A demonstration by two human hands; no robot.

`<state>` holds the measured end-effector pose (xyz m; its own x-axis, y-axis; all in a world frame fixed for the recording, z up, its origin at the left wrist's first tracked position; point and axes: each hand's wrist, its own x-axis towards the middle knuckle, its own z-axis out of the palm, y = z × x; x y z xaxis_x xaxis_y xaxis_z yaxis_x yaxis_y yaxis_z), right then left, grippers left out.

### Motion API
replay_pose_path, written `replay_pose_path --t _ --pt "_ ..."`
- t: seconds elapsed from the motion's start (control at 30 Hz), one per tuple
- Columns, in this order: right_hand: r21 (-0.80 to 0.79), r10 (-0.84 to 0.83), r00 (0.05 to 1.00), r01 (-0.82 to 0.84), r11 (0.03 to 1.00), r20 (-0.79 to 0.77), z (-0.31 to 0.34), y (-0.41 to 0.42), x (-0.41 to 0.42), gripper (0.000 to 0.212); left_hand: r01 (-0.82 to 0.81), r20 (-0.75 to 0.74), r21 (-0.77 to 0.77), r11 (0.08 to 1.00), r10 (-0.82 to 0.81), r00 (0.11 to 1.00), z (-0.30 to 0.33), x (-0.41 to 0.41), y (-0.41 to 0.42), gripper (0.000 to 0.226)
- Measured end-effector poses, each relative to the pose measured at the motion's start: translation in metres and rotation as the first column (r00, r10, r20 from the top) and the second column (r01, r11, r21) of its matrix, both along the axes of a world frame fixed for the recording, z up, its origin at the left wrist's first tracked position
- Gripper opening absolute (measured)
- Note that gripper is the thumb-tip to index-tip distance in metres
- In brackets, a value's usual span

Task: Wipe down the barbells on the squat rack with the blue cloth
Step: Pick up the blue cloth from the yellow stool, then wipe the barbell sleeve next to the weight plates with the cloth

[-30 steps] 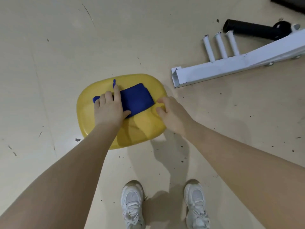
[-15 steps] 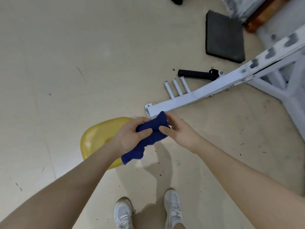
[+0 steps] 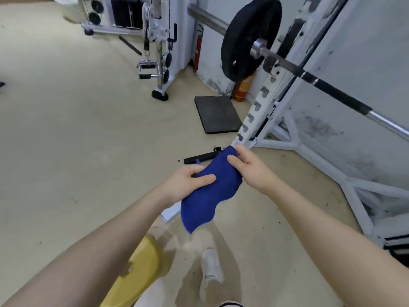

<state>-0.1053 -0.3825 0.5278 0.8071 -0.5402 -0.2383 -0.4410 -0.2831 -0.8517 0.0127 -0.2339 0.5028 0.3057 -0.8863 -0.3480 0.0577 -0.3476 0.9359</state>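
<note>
Fingers first: the left hand [image 3: 186, 181] has its thumb laid flat across the top of the blue cloth [image 3: 210, 191] with the other fingers curled underneath, pinching the near left edge, while the right hand [image 3: 250, 168] nips the far upper corner between thumb and fingertips [image 3: 238, 151]. So both hands grip the cloth, held in the air at about waist height, stretched between them with its loose lower end drooping in a wavy fold toward the floor [image 3: 66, 140]. Both bare forearms run in from the bottom corners. Just beyond the cloth, a short black handle [image 3: 199, 157] lies on the floor beside the foot of the white squat rack [image 3: 263, 100], whose notched upright climbs to the upper right. Up there sits the barbell [image 3: 332, 90], resting across the rack, 1 black weight plate [image 3: 250, 36] on its near sleeve, the shaft running down to the right edge, well clear of the cloth and both hands. A dark floor mat [image 3: 218, 114] lies flat near the rack's base, and an orange fire extinguisher [image 3: 242, 90] stands against the wall behind it. Further back at left, a white cable machine [image 3: 159, 41] with a hanging handle. Down low, a yellow stool seat [image 3: 137, 278] shows under the left forearm, and a white shoe [image 3: 211, 267] plants on the floor below the cloth.
</note>
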Motion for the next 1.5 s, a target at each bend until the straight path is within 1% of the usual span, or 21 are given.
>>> replay_pose_path --t 0.1,0.13,0.23,0.33,0.43,0.5,0.53,0.57,0.63,0.7,0.77,0.83,0.93,1.03,1.1,1.17,1.2,1.27,1.33,1.43,1.5 --pt "0.048 -0.053 0.998 0.052 0.998 0.028 0.005 -0.041 0.003 0.014 0.114 0.152 0.042 0.993 -0.119 0.981 0.013 0.016 -0.048 0.035" --pt "0.061 -0.064 0.997 0.061 0.996 0.037 0.004 -0.057 0.006 0.014 0.149 0.165 0.060 0.987 -0.157 0.974 0.012 0.023 -0.066 0.036" --pt "0.109 -0.127 0.988 0.118 0.987 0.082 0.004 -0.113 0.020 0.020 0.234 0.112 0.099 0.967 -0.244 0.963 0.015 0.044 -0.121 0.031" --pt "0.201 -0.216 0.971 0.192 0.961 0.103 0.006 -0.172 0.044 0.022 0.261 0.081 0.119 0.958 -0.271 0.959 0.021 0.071 -0.176 0.039" --pt "0.253 -0.263 0.962 0.237 0.938 0.074 0.002 -0.223 0.066 0.019 0.190 0.044 0.128 0.973 -0.197 0.979 0.025 0.098 -0.222 0.037" --pt "0.314 -0.189 0.981 0.166 0.935 0.046 0.002 -0.248 0.085 0.025 0.099 0.020 0.096 0.991 -0.101 0.995 0.030 0.119 -0.247 0.023" --pt "0.342 -0.130 0.991 0.111 0.933 0.034 0.001 -0.256 0.095 0.029 0.039 -0.020 0.077 0.996 -0.038 0.999 0.033 0.127 -0.255 0.012" --pt "0.349 -0.075 0.997 0.058 0.935 0.036 0.001 -0.262 0.106 0.032 -0.022 -0.066 0.057 0.998 0.026 0.998 0.036 0.136 -0.262 0.008" --pt "0.300 -0.070 0.996 0.052 0.952 0.051 0.003 -0.268 0.132 0.033 -0.107 -0.104 0.043 0.993 0.111 0.988 0.043 0.158 -0.271 0.015" --pt "0.206 -0.105 0.991 0.085 0.975 0.088 0.008 -0.272 0.161 0.031 -0.135 -0.065 0.068 0.989 0.139 0.988 0.050 0.185 -0.278 0.009" --pt "0.144 -0.090 0.988 0.071 0.987 0.126 0.014 -0.273 0.190 0.031 -0.159 -0.035 0.076 0.984 0.162 0.986 0.052 0.214 -0.284 0.009" --pt "0.141 -0.094 0.981 0.070 0.988 0.172 0.022 -0.274 0.223 0.030 -0.199 -0.015 0.046 0.979 0.200 0.980 0.054 0.245 -0.292 0.009" --pt "0.155 -0.148 0.964 0.115 0.981 0.220 0.031 -0.276 0.282 0.029 -0.206 0.048 0.032 0.978 0.204 0.978 0.048 0.294 -0.304 0.007" --pt "0.128 -0.202 0.947 0.175 0.976 0.250 0.026 -0.275 0.346 0.027 -0.181 0.072 0.057 0.982 0.177 0.982 0.036 0.354 -0.322 0.019" --pt "0.136 -0.313 0.914 0.287 0.948 0.259 0.020 -0.280 0.383 0.020 -0.140 0.065 0.055 0.989 0.136 0.989 0.031 0.400 -0.337 0.014" --pt "0.242 -0.456 0.856 0.401 0.883 0.245 0.018 -0.288 0.420 0.007 -0.100 0.087 0.066 0.993 0.094 0.992 0.029 0.451 -0.349 0.007" --pt "0.318 -0.522 0.820 0.443 0.838 0.235 0.021 -0.292 0.440 0.002 -0.080 0.087 0.070 0.994 0.074 0.993 0.027 0.478 -0.352 0.013" --pt "0.409 -0.620 0.760 0.512 0.756 0.195 0.031 -0.298 0.476 0.009 -0.020 0.031 0.095 0.995 0.017 0.999 0.025 0.528 -0.354 0.023" --pt "0.393 -0.673 0.719 0.576 0.717 0.174 0.046 -0.304 0.509 0.011 0.012 -0.019 0.103 0.995 -0.010 1.000 0.029 0.572 -0.359 0.016" --pt "0.387 -0.724 0.661 0.626 0.677 0.197 0.066 -0.317 0.550 0.005 0.014 0.095 0.058 0.998 -0.019 0.995 0.042 0.620 -0.385 0.015" --pt "0.427 -0.774 0.581 0.651 0.628 0.252 0.077 -0.327 0.567 0.007 0.039 0.173 0.009 0.999 -0.040 0.984 0.056 0.636 -0.408 0.019"
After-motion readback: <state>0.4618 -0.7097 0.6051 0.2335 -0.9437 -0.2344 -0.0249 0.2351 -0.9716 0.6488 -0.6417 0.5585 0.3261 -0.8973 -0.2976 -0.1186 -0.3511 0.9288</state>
